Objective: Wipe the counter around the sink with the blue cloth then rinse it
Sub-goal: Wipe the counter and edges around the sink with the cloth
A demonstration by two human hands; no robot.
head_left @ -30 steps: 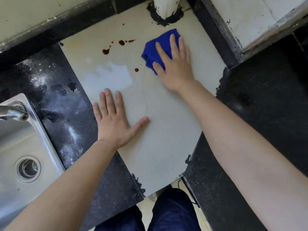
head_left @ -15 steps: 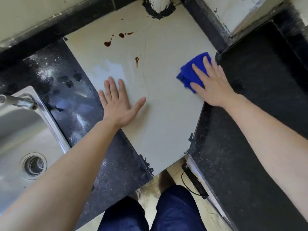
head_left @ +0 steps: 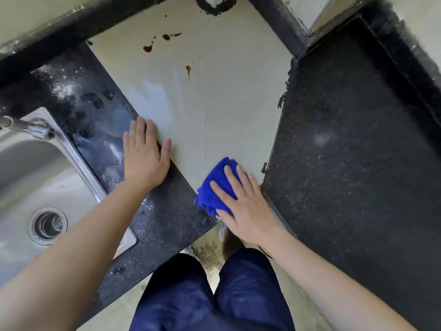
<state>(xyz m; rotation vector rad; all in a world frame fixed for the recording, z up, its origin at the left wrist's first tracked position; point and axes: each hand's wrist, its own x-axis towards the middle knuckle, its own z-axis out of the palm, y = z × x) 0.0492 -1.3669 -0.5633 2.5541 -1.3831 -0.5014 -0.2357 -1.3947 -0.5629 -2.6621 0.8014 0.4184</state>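
**Hazards**

- The counter (head_left: 226,111) is a pale panel set between two black slabs (head_left: 346,151). It narrows to a point at its front edge. The blue cloth (head_left: 213,187) lies at that point, just beside the drop to the floor. A pull toward the body is likely to take the cloth off the edge.
- The sink (head_left: 31,177) sits to the left, well apart from the cloth. The left hand (head_left: 143,161) lies between them. A stroke toward the sink would run into that hand unless it lifts.
- The right hand (head_left: 245,211) presses the cloth with fingers nearly straight and slightly spread. It does not grip the cloth. The heel of the hand hangs past the counter edge. The cloth is bunched, so contact is small and it may slide out from under the fingers.
- The left hand is flat, palm down, across the seam of the left slab and the pale panel. It holds nothing.
- The brown stains (head_left: 148,47) at the far end are not yet wiped. A light pass may smear them.
- The slab edges (head_left: 282,96) look chipped and may snag the cloth.

**Edges and room**

- Open room lies forward: the panel widens toward the back wall.
- A dark upstand and a pipe base (head_left: 214,8) close the rear.
- Whether the slabs sit level with the panel cannot be told.
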